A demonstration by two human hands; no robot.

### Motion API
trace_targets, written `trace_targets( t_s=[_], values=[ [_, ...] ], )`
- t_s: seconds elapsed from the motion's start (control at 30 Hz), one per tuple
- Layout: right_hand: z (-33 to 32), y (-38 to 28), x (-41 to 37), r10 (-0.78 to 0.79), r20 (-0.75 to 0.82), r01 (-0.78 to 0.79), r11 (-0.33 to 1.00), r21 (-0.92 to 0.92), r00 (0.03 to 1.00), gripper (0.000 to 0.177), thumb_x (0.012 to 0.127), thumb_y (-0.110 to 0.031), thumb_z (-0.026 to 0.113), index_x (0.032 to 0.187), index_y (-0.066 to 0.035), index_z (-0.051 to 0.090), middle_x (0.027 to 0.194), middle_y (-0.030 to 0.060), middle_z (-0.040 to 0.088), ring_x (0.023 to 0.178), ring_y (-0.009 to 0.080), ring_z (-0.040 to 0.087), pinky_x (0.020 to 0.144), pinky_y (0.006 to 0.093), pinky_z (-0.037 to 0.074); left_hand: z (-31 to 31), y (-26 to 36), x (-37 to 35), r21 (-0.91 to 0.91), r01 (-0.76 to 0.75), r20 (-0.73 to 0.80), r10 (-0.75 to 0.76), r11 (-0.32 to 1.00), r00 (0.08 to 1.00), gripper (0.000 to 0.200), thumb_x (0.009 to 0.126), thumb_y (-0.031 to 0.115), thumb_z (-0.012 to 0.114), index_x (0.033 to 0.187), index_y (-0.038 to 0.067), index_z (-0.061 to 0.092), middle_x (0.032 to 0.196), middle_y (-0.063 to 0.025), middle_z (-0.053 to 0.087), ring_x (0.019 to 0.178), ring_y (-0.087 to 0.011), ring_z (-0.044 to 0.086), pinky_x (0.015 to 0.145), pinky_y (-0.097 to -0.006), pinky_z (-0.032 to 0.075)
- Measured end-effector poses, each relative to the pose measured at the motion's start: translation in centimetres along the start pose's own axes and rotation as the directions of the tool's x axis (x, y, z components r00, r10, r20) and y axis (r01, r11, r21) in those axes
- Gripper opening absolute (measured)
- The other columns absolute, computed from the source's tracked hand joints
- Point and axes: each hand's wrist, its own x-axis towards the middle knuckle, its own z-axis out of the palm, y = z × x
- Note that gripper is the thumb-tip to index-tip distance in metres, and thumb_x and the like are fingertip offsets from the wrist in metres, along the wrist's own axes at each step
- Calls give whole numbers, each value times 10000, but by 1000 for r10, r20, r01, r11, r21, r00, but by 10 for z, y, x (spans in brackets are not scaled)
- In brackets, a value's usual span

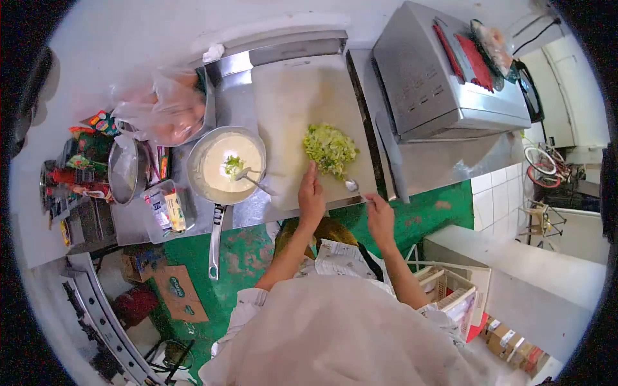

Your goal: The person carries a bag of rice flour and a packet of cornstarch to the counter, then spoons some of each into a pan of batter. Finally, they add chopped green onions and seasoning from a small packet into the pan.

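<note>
A heap of chopped pale-green vegetable (330, 149) lies on the white cutting board (283, 96). My left hand (311, 198) is held edge-on at the heap's near left side, its fingers stretched out and holding nothing. At the board's near right corner, my right hand (380, 215) grips the handle of a spoon (351, 185), whose bowl points toward the heap. Left of the board stands a long-handled pan (217, 219) of creamy white mixture (215, 161). A small clump of chopped greens (233, 167) sits on the mixture, and a metal utensil (257, 183) leans out over the rim.
Behind the pan is a plastic bag of eggs (170, 112). A clear tub with packets (166, 209), a metal bowl (127, 168) and several packages fill the left side. A steel appliance (425, 77) stands right of the board. Below is a green floor (248, 257).
</note>
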Motion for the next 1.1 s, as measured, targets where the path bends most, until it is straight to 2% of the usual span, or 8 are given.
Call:
trace_targets(
  t_s=[0.07,0.13,0.33,0.57,0.73,0.87,0.93,1.1],
  values=[
    [11,-5,3,21,39,-23,998,56,999,191,862,-127,514,1006,-41,606,864,192,638,800,360,618,693,436,478,2,2,1,36,20,19,-21,999,1000,528,841,-76,412,1353,48,386,1316,-168,472,1178,-274,499,958,-335,409],
    [28,-7,8,-148,-164,178,965,191,975,218,835,-97,498,997,-13,618,652,134,567,577,205,540,558,336,420,6,-3,2,13,-105,-30,105,994,994,516,847,-67,414,1350,45,390,1284,-176,492,1160,-276,513,931,-338,428],
    [61,-13,31,4,-88,20,964,265,996,230,848,-75,470,1003,22,609,628,51,518,574,99,466,529,276,382,6,4,3,-28,-15,-2,15,999,1000,500,867,-41,409,1358,48,380,1313,-184,468,1174,-305,496,960,-360,405],
    [83,-5,43,-48,-103,82,932,353,994,210,888,-77,463,1016,8,606,642,-30,454,568,60,404,507,234,339,5,7,7,61,-70,10,70,996,998,475,872,-11,416,1344,44,401,1334,-162,461,1204,-311,468,994,-359,372],
    [79,-6,40,-40,-34,53,830,556,999,208,915,-118,485,1060,-12,591,684,-49,445,583,46,383,504,216,319,4,11,7,29,-62,16,62,998,998,478,874,-10,416,1343,84,418,1305,-175,484,1189,-319,480,978,-374,382],
    [84,2,40,-76,-70,102,835,541,995,204,926,-121,486,1070,-19,587,679,-56,432,577,36,371,495,205,312,2,19,7,42,-55,31,54,998,998,483,876,-9,418,1346,106,419,1284,-183,499,1163,-330,498,965,-377,394],
    [78,-5,36,20,2,-17,787,617,1000,204,932,-113,479,1079,-19,586,672,-61,421,573,27,370,484,191,303,3,23,8,14,-90,12,90,996,996,473,886,1,418,1346,108,419,1265,-188,512,1145,-336,509,953,-379,401],
    [71,-9,35,-11,3,7,785,619,1000,214,933,-111,480,1096,-21,585,669,-68,412,561,18,359,469,181,293,2,28,7,-48,-64,-7,64,997,998,450,896,3,409,1337,90,427,1276,-185,504,1172,-321,492,970,-372,387]
  ],
)
